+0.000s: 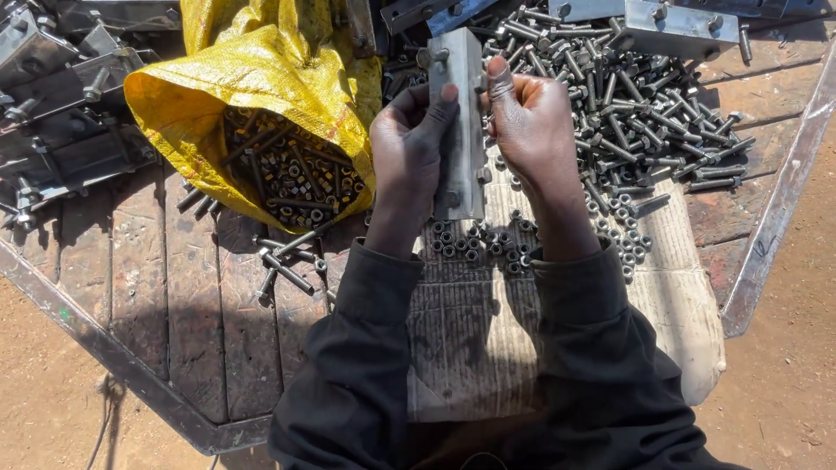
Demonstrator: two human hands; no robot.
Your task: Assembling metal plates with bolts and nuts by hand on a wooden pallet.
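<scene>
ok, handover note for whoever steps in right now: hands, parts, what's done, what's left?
Left hand: grips the left edge of the upright grey metal bracket.
Right hand: on the bracket's right edge, thumb at the top.
Bracket: bolts already sit in it at the top and near the bottom.
Parts: loose nuts on the woven mat under the hands; pile of bolts to the right; open yellow sack of bolts and nuts to the left; more brackets far left.
Left: whether the bolts are tight cannot be told.
</scene>
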